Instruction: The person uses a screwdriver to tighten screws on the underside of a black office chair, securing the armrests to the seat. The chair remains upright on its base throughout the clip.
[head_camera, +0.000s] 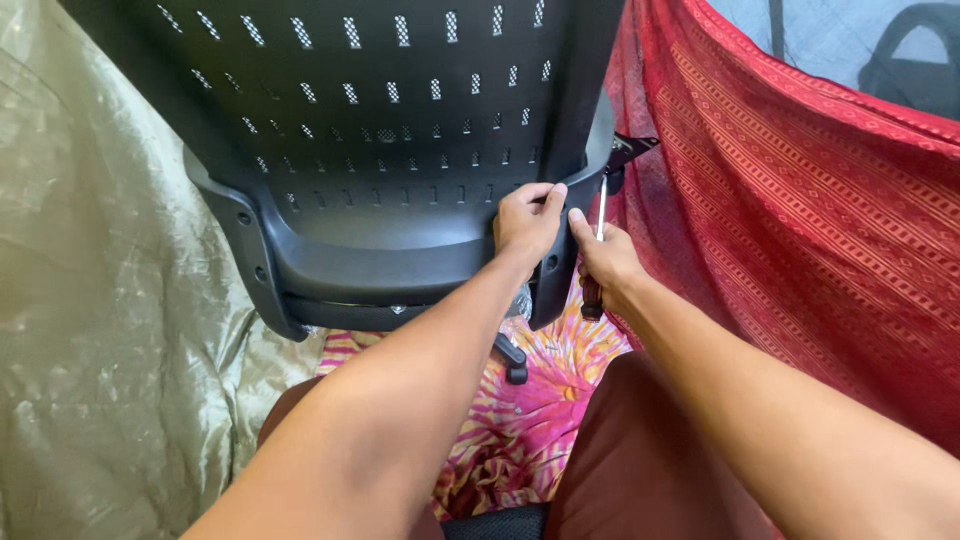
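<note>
1. The black plastic chair back (400, 130) stands upright in front of the knees. It looks stiff, bulky and light enough to steady by its right edge.
2. The left hand (527, 220) is clamped on that edge.
3. The right hand (605, 262) grips a screwdriver (598, 250), its thin shaft pointing up and its handle looking slippery.
4. Around it are a slotted matte shell, red woven cloth (800, 200) and shiny olive sheet (100, 300).

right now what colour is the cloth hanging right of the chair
Red with thin woven stripes, the cloth beside the black chair back; head view.

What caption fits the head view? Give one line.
Left hand grips the black chair back; right hand holds a screwdriver.
</note>
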